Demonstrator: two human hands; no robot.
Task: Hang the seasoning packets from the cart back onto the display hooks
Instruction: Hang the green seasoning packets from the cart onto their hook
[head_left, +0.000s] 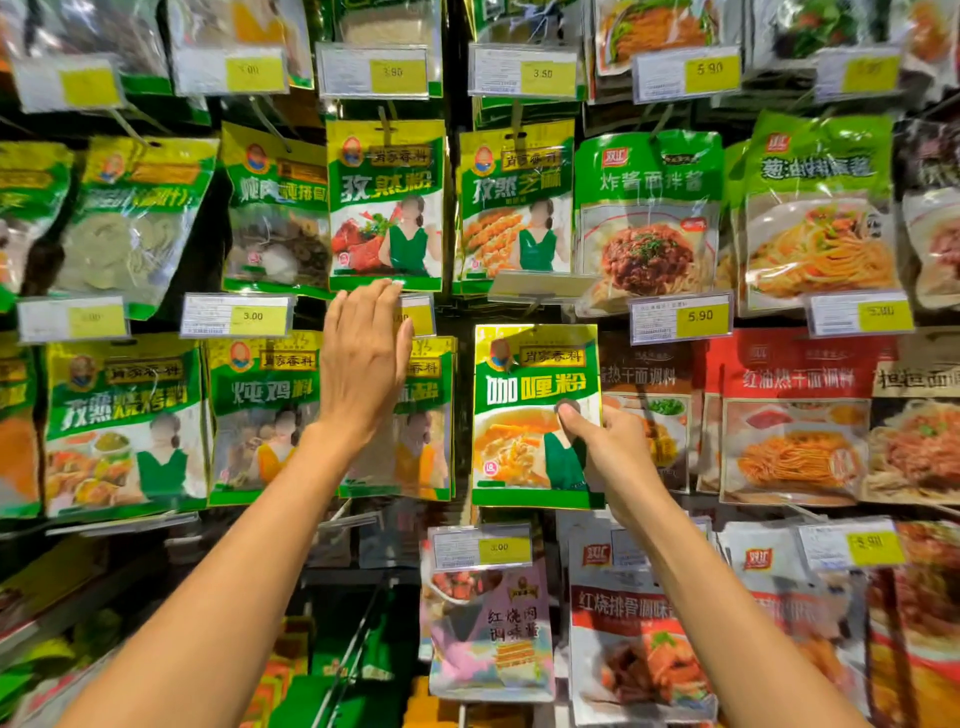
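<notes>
A left forearm (249, 561) and a right forearm (701, 597) rise from the bottom of the view toward the display wall. The right hand (602, 452) pinches a yellow-and-green seasoning packet (535, 410) by its right edge, thumb on the front and fingers behind. The packet is upright, long axis vertical, in front of a gap in the row. Its top edge sits just below a tilted blank tag holder (540, 287). Its hook is probably behind that holder, though no hook can be made out, so the coming move likely runs up and inward from the right hand. The left hand (363, 358) is released, fingers straight, laid over the hanging packets (426, 441) of the column just to the left. Its fingertips reach the lower edge of the cumin packet (384, 208) above.
</notes>
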